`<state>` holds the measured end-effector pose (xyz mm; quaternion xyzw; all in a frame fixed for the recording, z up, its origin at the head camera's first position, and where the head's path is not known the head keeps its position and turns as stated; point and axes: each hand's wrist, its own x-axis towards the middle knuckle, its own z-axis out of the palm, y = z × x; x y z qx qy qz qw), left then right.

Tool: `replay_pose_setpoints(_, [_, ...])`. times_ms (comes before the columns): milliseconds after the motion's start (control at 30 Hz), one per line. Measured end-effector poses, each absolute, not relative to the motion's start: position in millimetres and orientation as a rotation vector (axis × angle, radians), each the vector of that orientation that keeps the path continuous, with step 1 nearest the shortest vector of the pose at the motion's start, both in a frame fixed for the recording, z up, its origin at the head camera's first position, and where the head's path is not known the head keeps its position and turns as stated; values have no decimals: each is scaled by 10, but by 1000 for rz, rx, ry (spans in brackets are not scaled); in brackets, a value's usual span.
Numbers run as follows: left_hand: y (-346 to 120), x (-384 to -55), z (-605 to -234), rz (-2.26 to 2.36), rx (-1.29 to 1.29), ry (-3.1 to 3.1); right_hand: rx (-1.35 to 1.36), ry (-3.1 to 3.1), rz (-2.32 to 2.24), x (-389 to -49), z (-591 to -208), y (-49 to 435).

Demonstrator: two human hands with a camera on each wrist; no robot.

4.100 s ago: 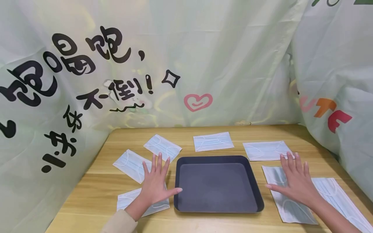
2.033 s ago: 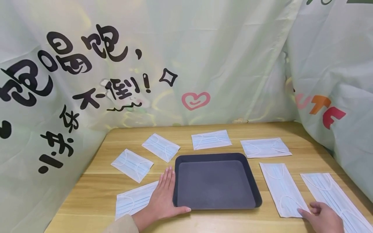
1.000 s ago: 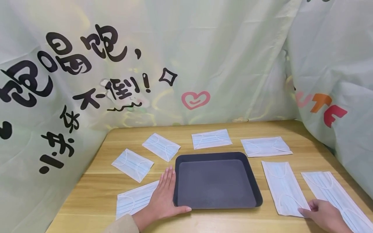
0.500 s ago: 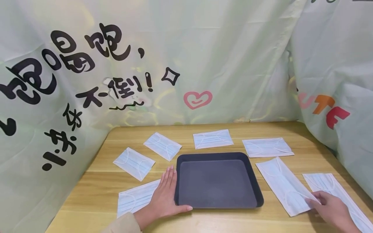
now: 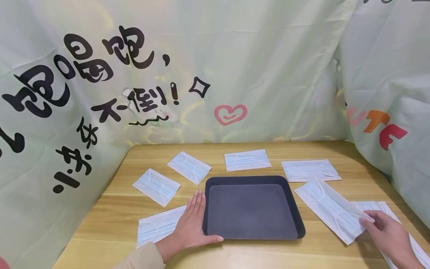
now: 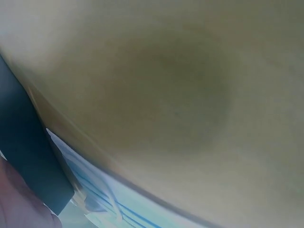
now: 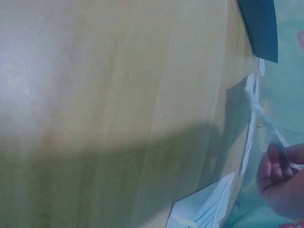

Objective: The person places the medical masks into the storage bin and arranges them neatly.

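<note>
My right hand (image 5: 391, 233) pinches a corner of a pale blue face mask (image 5: 330, 209), which slants up from the table with its ear loops showing. In the right wrist view the same mask (image 7: 267, 118) is seen nearly edge-on, pinched by the right hand (image 7: 282, 178). My left hand (image 5: 189, 224) lies with straight fingers against the left wall of a dark rectangular tray (image 5: 250, 213), thumb at its front edge. Another face mask (image 5: 156, 228) is partly hidden beneath the left hand. One more mask (image 5: 379, 206) lies behind the right hand, partly covered.
Beyond the tray lie flat masks: a far-left mask (image 5: 189, 167), a left mask (image 5: 157, 186), a back mask (image 5: 247, 160) and a right-back mask (image 5: 310, 170). The wooden table (image 5: 275, 256) is bordered by a printed curtain (image 5: 268, 74) behind and on both sides.
My left hand came down to the tray's left side. My right hand moved to the near-right mask, pinched its corner, then lifted and turned it; its far end now overlaps the right-back mask.
</note>
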<state>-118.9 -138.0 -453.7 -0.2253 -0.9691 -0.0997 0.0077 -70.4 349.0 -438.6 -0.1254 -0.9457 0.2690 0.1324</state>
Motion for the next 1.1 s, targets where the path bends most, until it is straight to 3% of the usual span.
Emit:
replay_pose_setpoints(467, [-1365, -1218, -4516, -276, -713, -3023, -399, -2559, 984, -828, -4430, 3662])
replay_pose_setpoints(800, [-1378, -1252, -4526, -270, -722, -3032, -492, -2515, 1039, -913, -4033, 3540])
replay_pose_setpoints(1100, [-1389, -1256, -4575, -264, -750, -3003, -189, -2220, 1408, -1292, -4728, 4307])
